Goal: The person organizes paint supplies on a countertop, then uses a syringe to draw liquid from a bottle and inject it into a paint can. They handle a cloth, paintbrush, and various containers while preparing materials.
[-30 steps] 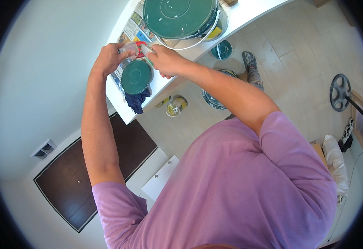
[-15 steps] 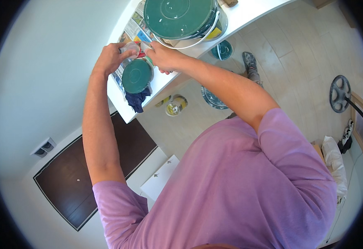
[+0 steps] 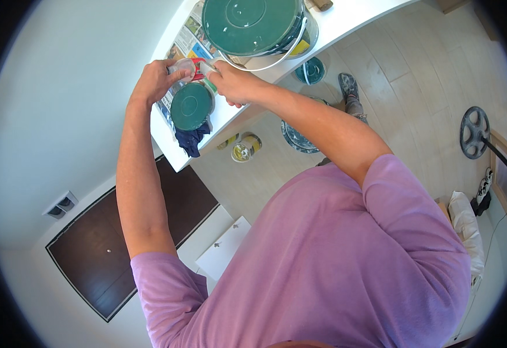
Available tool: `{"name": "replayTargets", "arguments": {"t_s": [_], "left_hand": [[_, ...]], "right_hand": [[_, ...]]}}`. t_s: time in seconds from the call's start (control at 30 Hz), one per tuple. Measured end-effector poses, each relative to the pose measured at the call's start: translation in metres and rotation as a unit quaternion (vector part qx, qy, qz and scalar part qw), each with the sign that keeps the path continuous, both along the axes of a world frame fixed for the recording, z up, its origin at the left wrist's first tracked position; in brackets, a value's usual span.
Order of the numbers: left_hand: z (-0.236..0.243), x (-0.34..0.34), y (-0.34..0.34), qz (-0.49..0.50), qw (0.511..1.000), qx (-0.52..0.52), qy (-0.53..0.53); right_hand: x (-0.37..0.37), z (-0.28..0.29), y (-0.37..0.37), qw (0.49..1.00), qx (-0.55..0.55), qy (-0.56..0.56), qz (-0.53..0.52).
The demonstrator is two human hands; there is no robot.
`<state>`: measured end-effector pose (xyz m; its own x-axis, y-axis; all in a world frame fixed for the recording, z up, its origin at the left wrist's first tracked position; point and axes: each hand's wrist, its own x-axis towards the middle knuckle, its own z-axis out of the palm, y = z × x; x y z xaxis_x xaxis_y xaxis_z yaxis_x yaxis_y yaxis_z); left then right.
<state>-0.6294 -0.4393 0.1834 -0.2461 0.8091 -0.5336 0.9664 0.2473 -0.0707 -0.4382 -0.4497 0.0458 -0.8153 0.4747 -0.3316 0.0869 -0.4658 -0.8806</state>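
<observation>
My left hand point(image 3: 154, 82) is closed around a small clear plastic container point(image 3: 185, 68), thumb across its near side. Just to the right, my right hand point(image 3: 233, 84) is closed on a small pale, flat-looking tool point(image 3: 208, 67); its kind is too small to make out. Between the hands shows something red point(image 3: 198, 68), near the container's rim. Below them stands a smaller tub with a green lid point(image 3: 191, 107), beside a dark blue cloth point(image 3: 192, 140). Beyond my right hand is a large bucket with a green lid point(image 3: 250, 23) and a white wire handle.
Newspaper point(image 3: 188, 42) covers part of the white counter point(image 3: 341, 24) along the wall. Below, on the tiled floor, are a teal-stained bucket point(image 3: 311, 71), a larger paint-smeared bucket point(image 3: 297, 138) and a yellow-and-white tub point(image 3: 246, 148). A person's shoe point(image 3: 348, 84) shows beside them.
My right hand has shifted slightly to the right, away from the container, with the pale tool still in it. More of the red thing shows. The left hand stays nearly still.
</observation>
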Motion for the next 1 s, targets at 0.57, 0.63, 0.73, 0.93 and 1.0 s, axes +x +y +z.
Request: {"name": "replayTargets", "arguments": {"t_s": [0.57,0.63,0.73,0.93,1.0], "left_hand": [[-0.009,-0.01,-0.001,-0.019,0.999,0.036,0.001],[-0.011,-0.011,-0.002,-0.017,0.999,0.034,-0.004],[-0.012,-0.015,-0.002,-0.015,0.999,0.029,-0.009],[-0.012,-0.013,-0.003,-0.017,0.999,0.044,-0.006],[-0.01,-0.01,-0.003,-0.029,0.999,0.037,0.01]], "right_hand": [[-0.009,0.002,0.011,1.0,0.012,0.014,0.021],[-0.007,0.005,0.011,0.999,0.026,0.008,0.022],[-0.009,0.005,0.01,0.999,0.03,0.006,0.019],[-0.012,0.003,0.015,0.997,0.049,-0.015,0.052],[-0.014,0.004,0.015,0.996,0.058,-0.019,0.058]]}}
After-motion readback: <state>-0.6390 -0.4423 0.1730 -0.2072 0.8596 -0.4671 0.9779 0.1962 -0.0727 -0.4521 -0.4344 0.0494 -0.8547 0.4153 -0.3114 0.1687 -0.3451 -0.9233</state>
